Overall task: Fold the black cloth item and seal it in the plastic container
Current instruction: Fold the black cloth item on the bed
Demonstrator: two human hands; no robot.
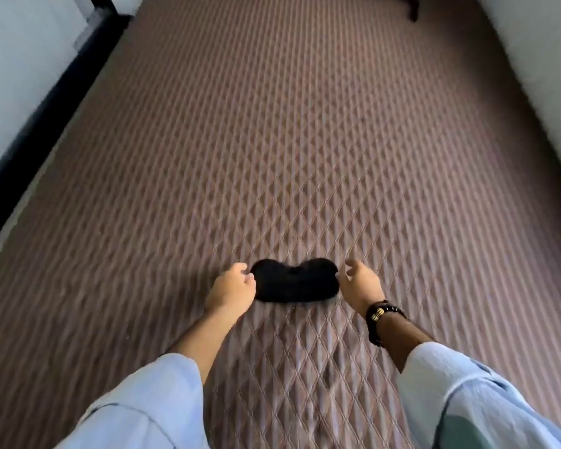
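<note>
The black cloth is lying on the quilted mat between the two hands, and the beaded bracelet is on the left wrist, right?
Almost. The bracelet is on the right wrist, not the left; the left wrist is bare. The head view shows it. The rest holds: the black cloth lies on the quilted mat between the left hand and the right hand.

The black cloth item (294, 284) lay flat on the quilted, diamond-stitched brown surface (305, 140), low in the middle of the view. It was a small, dark, bean-shaped piece, wider than deep, with two rounded lobes along its far edge and a shallow dip between them. Its texture was too dark to make out.
</note>
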